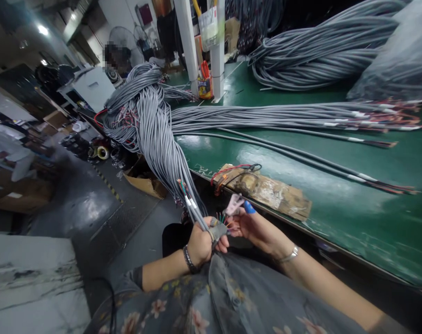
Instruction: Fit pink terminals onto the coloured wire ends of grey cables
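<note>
both hands (201,243) (256,232) at grey cable (218,231)

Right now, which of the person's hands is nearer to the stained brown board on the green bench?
Right. The right hand is close to the stained brown board, on the near side of the green bench; the left hand, gripping grey cables, is farther away to the left.

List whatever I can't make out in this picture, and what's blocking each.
All in the head view:
- Left hand: palm hidden by the hand itself and what it grips.
- Coloured wires: too small to count, partly covered by the right hand.
- White cable labels: any print too small.
- Plastic sheet: hazes what's beneath; right edge cuts it off.
- Person at far left: blurred.
</note>
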Motion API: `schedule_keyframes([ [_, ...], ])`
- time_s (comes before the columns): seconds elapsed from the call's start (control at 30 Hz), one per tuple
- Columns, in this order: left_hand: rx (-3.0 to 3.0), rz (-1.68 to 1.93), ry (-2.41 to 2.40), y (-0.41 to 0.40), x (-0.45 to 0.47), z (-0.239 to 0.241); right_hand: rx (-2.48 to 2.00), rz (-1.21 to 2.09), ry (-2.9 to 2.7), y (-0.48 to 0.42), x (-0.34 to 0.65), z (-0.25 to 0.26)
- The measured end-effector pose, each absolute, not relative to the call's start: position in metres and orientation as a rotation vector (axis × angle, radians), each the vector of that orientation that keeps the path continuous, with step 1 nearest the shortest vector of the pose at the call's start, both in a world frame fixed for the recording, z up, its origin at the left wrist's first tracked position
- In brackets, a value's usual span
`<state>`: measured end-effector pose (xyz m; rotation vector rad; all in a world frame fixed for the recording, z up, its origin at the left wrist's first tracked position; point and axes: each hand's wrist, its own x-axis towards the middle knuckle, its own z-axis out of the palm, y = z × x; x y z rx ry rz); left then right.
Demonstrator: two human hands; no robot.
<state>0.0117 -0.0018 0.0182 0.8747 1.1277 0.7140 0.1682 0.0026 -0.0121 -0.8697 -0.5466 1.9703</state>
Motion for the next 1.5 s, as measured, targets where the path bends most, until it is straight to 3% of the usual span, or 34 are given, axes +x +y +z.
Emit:
schedule_keyframes([
  [0.17, 1.02, 0.648, 1.127, -0.004, 0.005, 0.016, -1.007, 2.015, -0.79, -0.001, 0.175, -0.01],
  [0.5, 1.072, 0.372, 1.139, 0.001, 0.008, 0.013, -1.165, 1.695, -1.182, -0.004, 0.169, 0.003],
  [0.77, 0.857, 0.701, 1.205, 0.002, 0.01, 0.004, -1.183, 1.712, -0.956, -0.021, 0.169, -0.004],
  [1.13, 0.997, 0.392, 1.02, 0.003, -0.004, 0.003, -1.165, 1.681, -0.931, -0.017, 0.149, -0.006],
  [1.5, 0.943, 0.647, 1.14, 0.0, 0.0, 0.0, -1.171, 1.75, -0.733, -0.022, 0.152, -0.012],
])
